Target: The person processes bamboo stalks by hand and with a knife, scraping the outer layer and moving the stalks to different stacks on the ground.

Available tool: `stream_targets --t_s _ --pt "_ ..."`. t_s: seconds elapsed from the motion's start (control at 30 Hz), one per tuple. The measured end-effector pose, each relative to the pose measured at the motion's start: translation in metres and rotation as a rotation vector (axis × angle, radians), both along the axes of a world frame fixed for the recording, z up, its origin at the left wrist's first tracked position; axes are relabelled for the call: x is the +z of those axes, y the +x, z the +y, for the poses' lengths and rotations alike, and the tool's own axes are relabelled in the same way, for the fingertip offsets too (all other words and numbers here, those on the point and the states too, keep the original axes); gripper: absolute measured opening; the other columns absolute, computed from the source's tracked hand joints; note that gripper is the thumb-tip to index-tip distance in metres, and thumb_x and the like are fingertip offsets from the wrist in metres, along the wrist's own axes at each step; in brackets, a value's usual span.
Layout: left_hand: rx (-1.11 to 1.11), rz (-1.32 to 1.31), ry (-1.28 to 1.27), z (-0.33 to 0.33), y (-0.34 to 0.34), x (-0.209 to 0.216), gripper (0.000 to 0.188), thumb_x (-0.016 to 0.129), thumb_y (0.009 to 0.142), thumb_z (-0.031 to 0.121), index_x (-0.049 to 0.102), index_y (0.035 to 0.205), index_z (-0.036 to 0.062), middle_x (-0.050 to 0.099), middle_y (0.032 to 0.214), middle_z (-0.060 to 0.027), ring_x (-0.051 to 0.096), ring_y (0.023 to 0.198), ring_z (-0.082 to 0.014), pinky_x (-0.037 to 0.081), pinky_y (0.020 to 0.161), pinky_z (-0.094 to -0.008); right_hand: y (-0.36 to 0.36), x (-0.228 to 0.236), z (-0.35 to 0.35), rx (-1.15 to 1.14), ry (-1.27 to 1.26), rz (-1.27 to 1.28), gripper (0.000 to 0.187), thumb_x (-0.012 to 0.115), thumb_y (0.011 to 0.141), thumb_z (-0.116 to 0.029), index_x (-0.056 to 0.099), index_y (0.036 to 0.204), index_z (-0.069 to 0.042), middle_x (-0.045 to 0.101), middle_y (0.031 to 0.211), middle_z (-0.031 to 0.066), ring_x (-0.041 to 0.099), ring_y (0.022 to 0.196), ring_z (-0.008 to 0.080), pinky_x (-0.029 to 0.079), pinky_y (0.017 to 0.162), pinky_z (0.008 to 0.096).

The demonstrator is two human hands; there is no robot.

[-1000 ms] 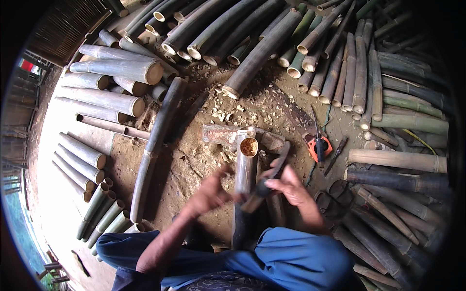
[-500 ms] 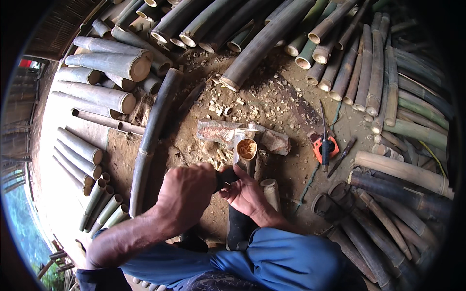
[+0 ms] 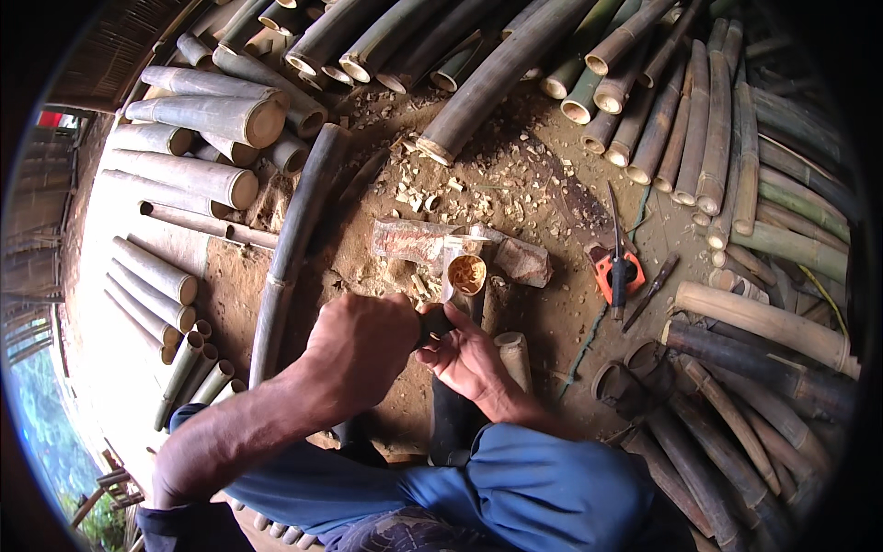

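My left hand (image 3: 363,345) is closed in a fist round a dark-handled knife (image 3: 431,325); a pale grey, blade-like strip shows beyond it, beside a bamboo tube (image 3: 467,273). The fingers of my right hand (image 3: 469,357) curl against the front of the handle, thumb pointing forward. That short tube stands tilted with its round mouth facing me, and pale shavings or fibres show inside. Behind it lies a reddish, rough piece of wood (image 3: 414,241). My fists partly hide the blade and the tube's lower part.
Wood chips (image 3: 432,193) litter the dirt floor ahead. A long bamboo pole (image 3: 280,267) lies at left, with stacked cut tubes (image 3: 198,179) beyond. On the right are an orange-and-black tool (image 3: 618,276), a slim dark tool (image 3: 651,293) and piled bamboo (image 3: 763,340).
My left fist and the knife have risen slightly away from me, and the right hand has moved slightly with them. The view has tilted a little. Both hands keep their grip.
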State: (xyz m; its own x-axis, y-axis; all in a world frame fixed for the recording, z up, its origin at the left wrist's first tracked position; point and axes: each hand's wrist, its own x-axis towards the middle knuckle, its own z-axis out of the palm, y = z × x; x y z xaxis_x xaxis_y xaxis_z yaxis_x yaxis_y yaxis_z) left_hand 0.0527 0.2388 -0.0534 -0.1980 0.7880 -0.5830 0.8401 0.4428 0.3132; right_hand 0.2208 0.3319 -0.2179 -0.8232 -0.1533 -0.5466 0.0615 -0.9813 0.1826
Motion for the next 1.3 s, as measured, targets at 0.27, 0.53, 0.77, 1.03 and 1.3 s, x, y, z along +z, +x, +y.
stream_targets --t_s 0.27,0.53,0.77,1.03,1.3 --pt "0.060 -0.219 -0.091 0.010 -0.008 -0.012 0.029 0.064 0.076 0.009 0.058 0.100 -0.0049 0.071 0.082 -0.0259 0.073 0.085 -0.0433 0.058 0.080 -0.0510 0.005 0.004 0.016 -0.003 0.210 -0.081 0.033 0.054 0.106 -0.027 0.067 0.113 0.003 0.075 0.095 0.0158 0.076 0.078 0.0284 0.066 0.070 0.0414" --pt "0.478 -0.368 -0.155 -0.021 0.055 -0.051 0.038 0.064 0.076 0.011 0.049 0.105 -0.0089 0.068 0.085 -0.0325 0.070 0.091 -0.0499 0.055 0.084 -0.0547 0.009 0.008 0.045 0.385 0.552 -0.264 0.030 0.058 0.099 -0.029 0.070 0.100 -0.001 0.071 0.082 0.0128 0.070 0.059 0.0245 0.058 0.050 0.0354" --pt "0.988 -0.576 0.097 0.003 0.170 -0.107 0.064 0.074 0.081 0.023 0.039 0.115 -0.0195 0.069 0.090 -0.0357 0.071 0.088 -0.0510 0.059 0.079 -0.0559 0.003 -0.006 0.085 0.746 1.114 -0.350 0.036 0.056 0.096 -0.034 0.071 0.084 -0.004 0.067 0.065 0.0064 0.059 0.046 0.0153 0.041 0.036 0.0273" --pt "1.169 -0.739 0.187 -0.051 0.158 -0.111 0.062 0.085 0.080 0.027 0.056 0.126 -0.0035 0.073 0.096 -0.0204 0.073 0.088 -0.0310 0.057 0.084 -0.0420 0.003 0.008 0.043 0.807 1.180 -0.293 0.028 0.061 0.098 -0.027 0.057 0.100 0.000 0.070 0.082 0.0109 0.061 0.055 0.0136 0.049 0.043 0.0296" --pt "1.099 -0.371 0.106 -0.082 0.059 -0.133 0.036 0.083 0.063 0.017 0.077 0.095 0.0004 0.074 0.077 -0.0169 0.074 0.071 -0.0278 0.058 0.072 -0.0419 -0.044 -0.012 0.015 0.395 0.769 -0.201 0.023 0.061 0.102 -0.020 0.050 0.113 -0.002 0.073 0.091 0.0175 0.066 0.057 0.0170 0.062 0.047 0.0354"
